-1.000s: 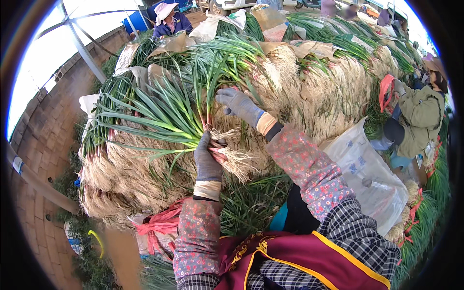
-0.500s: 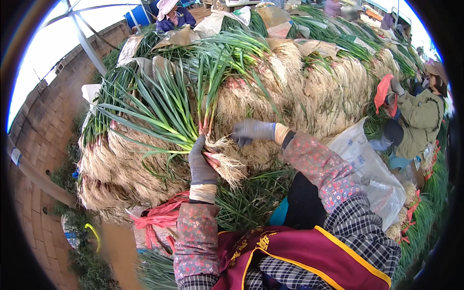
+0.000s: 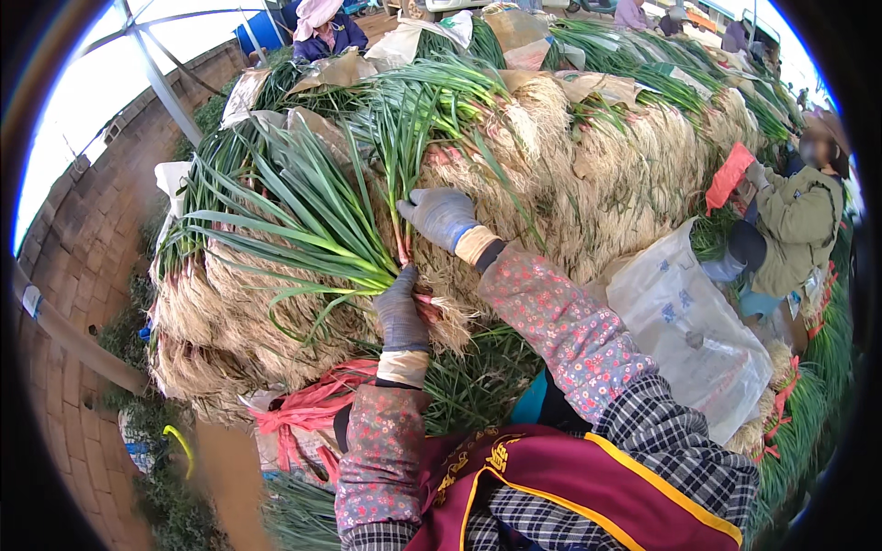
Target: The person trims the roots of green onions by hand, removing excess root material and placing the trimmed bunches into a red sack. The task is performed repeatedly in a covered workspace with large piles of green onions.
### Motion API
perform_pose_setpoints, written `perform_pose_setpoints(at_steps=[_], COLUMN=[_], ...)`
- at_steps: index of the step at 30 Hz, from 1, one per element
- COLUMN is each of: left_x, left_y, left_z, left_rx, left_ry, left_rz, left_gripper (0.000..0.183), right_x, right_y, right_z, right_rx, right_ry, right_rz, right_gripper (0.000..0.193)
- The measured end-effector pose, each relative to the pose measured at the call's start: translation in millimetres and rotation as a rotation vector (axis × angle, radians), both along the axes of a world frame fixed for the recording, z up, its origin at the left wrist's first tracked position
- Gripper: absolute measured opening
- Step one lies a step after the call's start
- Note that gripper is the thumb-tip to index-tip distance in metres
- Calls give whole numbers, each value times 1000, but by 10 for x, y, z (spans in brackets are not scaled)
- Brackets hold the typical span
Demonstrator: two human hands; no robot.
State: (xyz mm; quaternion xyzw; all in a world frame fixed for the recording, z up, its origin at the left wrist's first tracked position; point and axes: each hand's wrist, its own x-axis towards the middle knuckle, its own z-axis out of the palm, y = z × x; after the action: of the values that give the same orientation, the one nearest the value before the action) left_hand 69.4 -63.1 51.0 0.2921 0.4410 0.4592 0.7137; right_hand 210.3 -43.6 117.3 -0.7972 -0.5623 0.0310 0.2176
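In a grey glove, my left hand (image 3: pixel 402 317) is closed round the lower stems of a bunch of scallions (image 3: pixel 344 248). Their long green leaves fan out to the upper left, while pink stem bases and pale roots (image 3: pixel 447 321) stick out on the right of the fist. Farther up, my gloved right hand (image 3: pixel 441 219) has its fingers closed at the stems of a more upright scallion clump (image 3: pixel 401 161). The lower ends of that clump reach down to my left hand. How many stems the right fingers grip is hidden.
A high pile of scallions with dense pale roots (image 3: pixel 616 184) spans the far side. White plastic sheeting (image 3: pixel 689 321) lies to the right. Red plastic ties (image 3: pixel 299 418) are at lower left. A person in olive clothing (image 3: pixel 795 220) holds a red strip; another (image 3: pixel 331 32) is behind the pile.
My right hand has moved up and left from beside the roots to the stems of the upright scallions. My left hand has shifted slightly right, still gripping the bunch.
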Motion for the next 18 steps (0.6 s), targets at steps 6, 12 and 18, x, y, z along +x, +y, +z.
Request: perform_pose_setpoints(at_steps=[6, 12, 18], left_x=[-111, -208, -150], left_y=[-87, -117, -152], left_z=[79, 34, -18], left_rx=[-47, 2, 105], left_ry=[-45, -20, -46], left_rz=[-50, -35, -51], left_gripper=[16, 14, 15], right_x=[124, 536, 106], right_y=[128, 140, 222], right_z=[-353, -337, -347], right_rx=[239, 308, 102], right_ry=[134, 1077, 600], right_rz=[-57, 2, 144], right_gripper=[30, 32, 28])
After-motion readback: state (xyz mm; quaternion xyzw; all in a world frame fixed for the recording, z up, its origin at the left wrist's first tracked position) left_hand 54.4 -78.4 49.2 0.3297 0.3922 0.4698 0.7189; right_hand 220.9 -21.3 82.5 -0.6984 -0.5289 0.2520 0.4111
